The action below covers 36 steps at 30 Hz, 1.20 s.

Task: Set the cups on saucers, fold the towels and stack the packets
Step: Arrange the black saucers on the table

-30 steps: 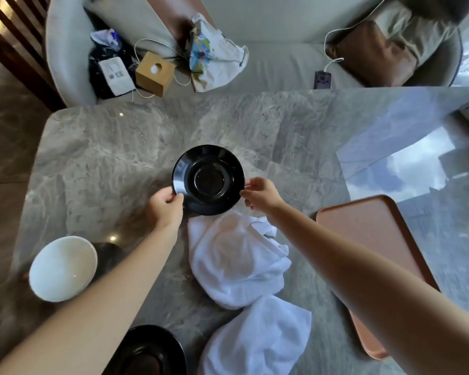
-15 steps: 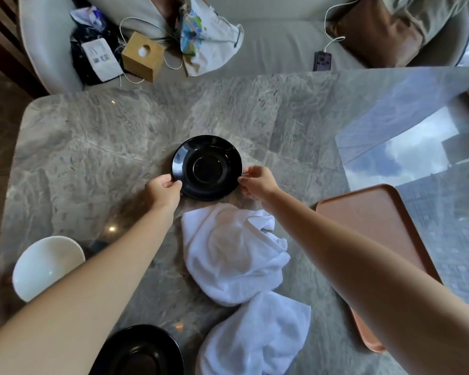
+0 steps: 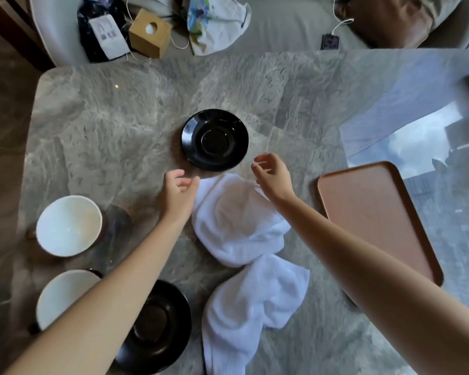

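Black saucer (image 3: 215, 139) sits alone mid-table (image 3: 98, 125). Both hands, left hand (image 3: 179, 194) and right hand (image 3: 272, 177), hover near it, fingers loosely curled, holding nothing; the left maybe brushes the white towel (image 3: 237, 220).

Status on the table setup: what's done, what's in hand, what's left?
Done: one black saucer sits bare mid-table. In hand: nothing; the left hand and right hand hover empty by a crumpled towel. Left: the far cup and near cup stand off saucers, the near saucer is bare, and the second towel is unfolded too. No packets in view.
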### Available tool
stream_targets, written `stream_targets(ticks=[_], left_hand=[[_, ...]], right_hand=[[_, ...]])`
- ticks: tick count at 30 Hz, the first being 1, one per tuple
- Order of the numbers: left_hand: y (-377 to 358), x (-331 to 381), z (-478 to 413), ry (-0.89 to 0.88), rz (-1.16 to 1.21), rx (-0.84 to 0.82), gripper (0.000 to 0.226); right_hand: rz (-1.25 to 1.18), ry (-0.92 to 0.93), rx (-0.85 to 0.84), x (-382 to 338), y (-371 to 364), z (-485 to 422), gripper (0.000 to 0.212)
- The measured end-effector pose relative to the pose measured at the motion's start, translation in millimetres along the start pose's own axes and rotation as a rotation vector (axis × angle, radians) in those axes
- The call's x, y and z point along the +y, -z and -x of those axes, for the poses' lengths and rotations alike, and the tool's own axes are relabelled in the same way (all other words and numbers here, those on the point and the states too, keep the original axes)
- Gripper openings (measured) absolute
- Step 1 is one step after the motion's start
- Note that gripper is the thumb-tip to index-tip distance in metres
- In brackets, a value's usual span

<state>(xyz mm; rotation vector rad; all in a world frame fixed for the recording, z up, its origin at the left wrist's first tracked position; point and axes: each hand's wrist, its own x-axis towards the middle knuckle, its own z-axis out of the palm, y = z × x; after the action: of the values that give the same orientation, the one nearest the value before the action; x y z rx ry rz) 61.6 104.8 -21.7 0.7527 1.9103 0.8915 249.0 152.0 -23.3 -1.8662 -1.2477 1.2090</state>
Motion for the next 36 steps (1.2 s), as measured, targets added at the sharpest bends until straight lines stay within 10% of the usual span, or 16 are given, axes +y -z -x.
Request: stream_targets(ticks=[5,10,21,26,36], left_hand=[[25,-20,55,-0.250,-0.153,-0.019,0.031],[57,-56,90,-0.407,-0.750,-0.222,0.028],[107,-99,110,-0.475,-1.234,-0.462,0.033],[104,-106,117,-0.529,-1.354,-0.415,0.037],[96,-120,132,-0.583,-1.245,-0.422,0.016]], right_hand=[[0.212,0.386,0.032,-2,7,59,0.013],[0.373,0.486,-0.371,13,5,131,0.012],[0.677,-0.277,-1.403,42,-23,257,0.029],[0.769,-0.464,-1.251,60,-14,245,0.040],[0.626,0.040,-0.653,42,-17,185,0.048]])
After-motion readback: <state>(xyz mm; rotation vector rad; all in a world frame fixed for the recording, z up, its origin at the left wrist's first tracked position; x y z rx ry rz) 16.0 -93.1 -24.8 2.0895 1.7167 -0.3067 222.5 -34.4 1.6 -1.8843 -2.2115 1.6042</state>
